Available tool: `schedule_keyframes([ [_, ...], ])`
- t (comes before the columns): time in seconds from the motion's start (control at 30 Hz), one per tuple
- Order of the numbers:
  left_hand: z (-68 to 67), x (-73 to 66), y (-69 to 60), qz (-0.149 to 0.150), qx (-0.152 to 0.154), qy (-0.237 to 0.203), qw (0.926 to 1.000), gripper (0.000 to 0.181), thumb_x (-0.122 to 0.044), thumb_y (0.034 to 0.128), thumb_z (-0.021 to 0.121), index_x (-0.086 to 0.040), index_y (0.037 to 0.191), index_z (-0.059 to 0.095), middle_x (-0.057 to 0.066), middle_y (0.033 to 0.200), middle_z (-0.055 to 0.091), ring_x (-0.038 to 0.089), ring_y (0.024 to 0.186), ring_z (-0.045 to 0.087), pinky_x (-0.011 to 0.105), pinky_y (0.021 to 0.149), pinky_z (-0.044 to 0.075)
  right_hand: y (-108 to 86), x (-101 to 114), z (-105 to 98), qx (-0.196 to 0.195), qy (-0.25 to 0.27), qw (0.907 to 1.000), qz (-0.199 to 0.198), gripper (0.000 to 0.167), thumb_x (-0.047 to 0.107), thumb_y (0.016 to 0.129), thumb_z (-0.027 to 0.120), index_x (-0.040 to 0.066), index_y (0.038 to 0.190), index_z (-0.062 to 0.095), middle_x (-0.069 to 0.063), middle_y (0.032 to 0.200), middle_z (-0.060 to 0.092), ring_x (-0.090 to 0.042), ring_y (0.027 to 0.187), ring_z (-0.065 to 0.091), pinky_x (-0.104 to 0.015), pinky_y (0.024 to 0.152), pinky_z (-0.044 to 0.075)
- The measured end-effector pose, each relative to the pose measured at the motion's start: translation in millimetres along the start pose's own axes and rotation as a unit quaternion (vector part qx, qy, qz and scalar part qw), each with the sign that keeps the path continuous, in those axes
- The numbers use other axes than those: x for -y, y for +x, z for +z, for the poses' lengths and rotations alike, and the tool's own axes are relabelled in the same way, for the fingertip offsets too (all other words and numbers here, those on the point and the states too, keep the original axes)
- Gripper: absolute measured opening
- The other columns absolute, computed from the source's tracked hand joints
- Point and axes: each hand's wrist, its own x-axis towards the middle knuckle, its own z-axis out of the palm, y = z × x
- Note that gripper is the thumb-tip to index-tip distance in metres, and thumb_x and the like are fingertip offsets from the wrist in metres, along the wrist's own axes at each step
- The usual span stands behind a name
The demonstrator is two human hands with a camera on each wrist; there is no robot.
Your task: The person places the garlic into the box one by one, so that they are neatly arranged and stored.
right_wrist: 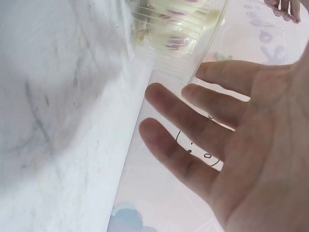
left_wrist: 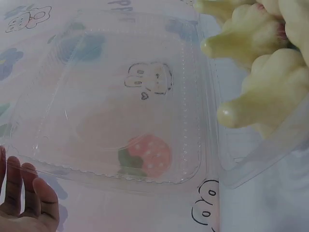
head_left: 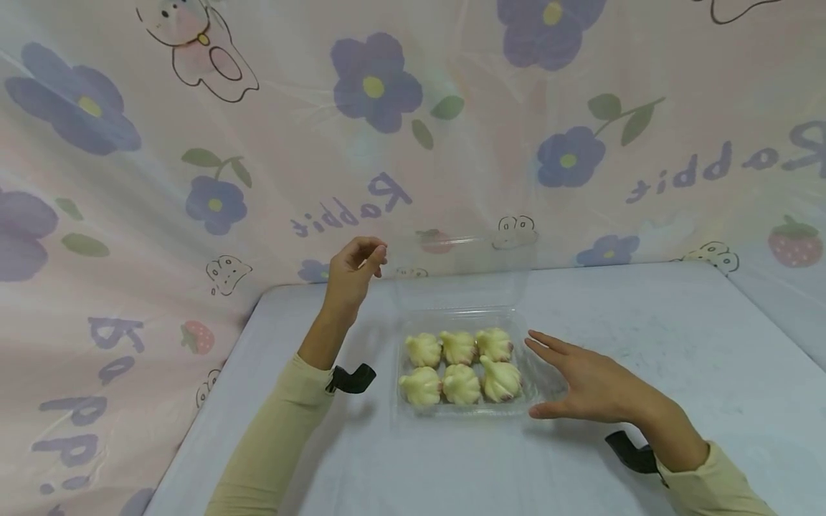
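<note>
A clear plastic clamshell box (head_left: 413, 416) sits on the table with several pale garlic bulbs (head_left: 462, 385) in two rows. Its clear lid (left_wrist: 96, 116) stands raised at the far side. At the lid's upper left corner, my left hand (head_left: 353, 272) has thumb and forefinger together and appears to pinch the edge; the left wrist view shows its other fingers (left_wrist: 30, 186) loosely bent beside that edge, the contact hidden. My right hand (head_left: 590, 383) is beside the box's right side, fingers spread, holding nothing. In the right wrist view its fingers (right_wrist: 188, 116) are apart.
The white table (head_left: 645, 322) bears faint grey marks on the right. A patterned cloth (head_left: 452, 179) with flowers, rabbits and strawberries hangs behind and left of it. Black mounts (head_left: 353, 378) are strapped at both wrists.
</note>
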Motion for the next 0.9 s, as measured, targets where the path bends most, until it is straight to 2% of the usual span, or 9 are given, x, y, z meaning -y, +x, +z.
schedule_keyframes([
  [0.13, -0.5, 0.5, -4.8, 0.01, 0.005, -0.016, 0.9998, 0.021, -0.015, 0.0991, 0.061, 0.003, 0.11, 0.06, -0.001, 0.094, 0.06, 0.011, 0.084, 0.056, 0.019, 0.072, 0.05, 0.7, 1, 0, 0.004, -0.003, 1.0, 0.005, 0.109, 0.077, 0.073, 0.067, 0.009, 0.153, 0.039, -0.01, 0.161, 0.034, -0.039, 0.134, 0.051, -0.057, 0.098, 0.051],
  [0.33, -4.1, 4.2, -12.3, 0.024, 0.028, -0.052, 0.998, 0.016, -0.008, 0.0992, 0.059, 0.005, 0.108, 0.057, -0.002, 0.093, 0.06, 0.013, 0.086, 0.057, 0.021, 0.078, 0.052, 0.9, 2, -3, 0.016, 0.006, 0.9998, 0.014, 0.108, 0.076, 0.075, 0.066, 0.01, 0.155, 0.035, -0.01, 0.162, 0.032, -0.04, 0.134, 0.051, -0.059, 0.097, 0.051],
  [0.73, -2.3, 11.6, -25.1, 0.034, 0.039, -0.062, 0.9967, 0.011, -0.015, 0.096, 0.065, -0.005, 0.1, 0.063, -0.002, 0.094, 0.061, 0.012, 0.086, 0.061, 0.023, 0.085, 0.055, -1.7, -5, -3, -0.009, 0.006, 0.9994, 0.032, 0.1, 0.073, 0.08, 0.064, 0.011, 0.154, 0.037, -0.013, 0.156, 0.041, -0.04, 0.134, 0.051, -0.06, 0.098, 0.05],
  [0.9, -0.2, 12.5, -29.5, 0.04, 0.037, -0.072, 0.9959, 0.009, -0.016, 0.0945, 0.067, -0.008, 0.097, 0.065, -0.002, 0.095, 0.062, 0.018, 0.088, 0.061, 0.024, 0.085, 0.056, -1.0, -6, -10, -0.019, 0.015, 0.9994, 0.025, 0.093, 0.068, 0.085, 0.063, 0.011, 0.153, 0.039, -0.016, 0.155, 0.041, -0.043, 0.134, 0.05, -0.061, 0.096, 0.05],
])
